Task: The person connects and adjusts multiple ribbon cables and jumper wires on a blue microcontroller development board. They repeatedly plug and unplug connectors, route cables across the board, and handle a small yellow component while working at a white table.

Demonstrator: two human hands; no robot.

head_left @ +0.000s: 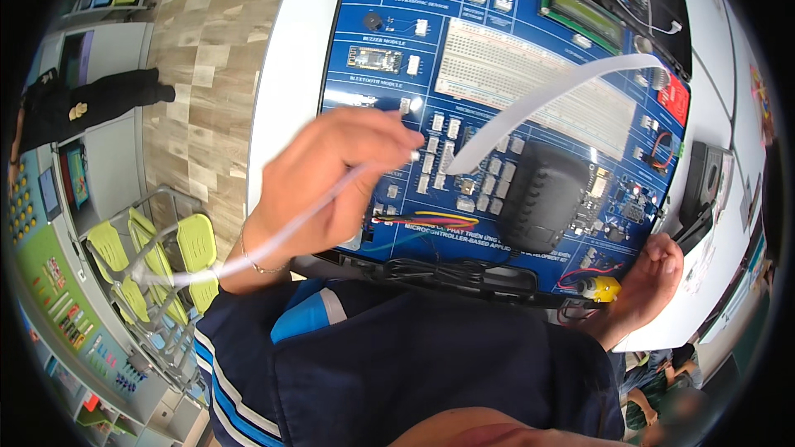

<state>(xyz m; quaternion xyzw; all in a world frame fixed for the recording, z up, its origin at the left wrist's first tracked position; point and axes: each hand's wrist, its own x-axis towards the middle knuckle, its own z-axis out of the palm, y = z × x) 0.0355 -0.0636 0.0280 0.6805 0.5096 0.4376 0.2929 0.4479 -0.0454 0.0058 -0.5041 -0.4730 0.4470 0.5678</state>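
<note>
My left hand (339,165) is closed in a pinch on a thin white cable (319,211). The cable's small white plug pokes out past the fingertips, over the blue electronics training board (323,87), close to a cluster of white sockets (437,145) and apart from them. The rest of the cable trails back across the wrist to the left. By the board's near right corner, my right hand (652,280) has loosely bent fingers and nothing visible in them. It is nearest to a yellow motor (603,288). A flat white ribbon cable (551,99) arches from the sockets to the board's right side.
A black power adapter (542,199) lies on the board, its black cord (439,271) bundled along the near edge. Beyond are a white breadboard (530,87) and a green-framed display (584,15). Coloured wires (426,219) lie near the front. Green chairs (157,261) stand at left.
</note>
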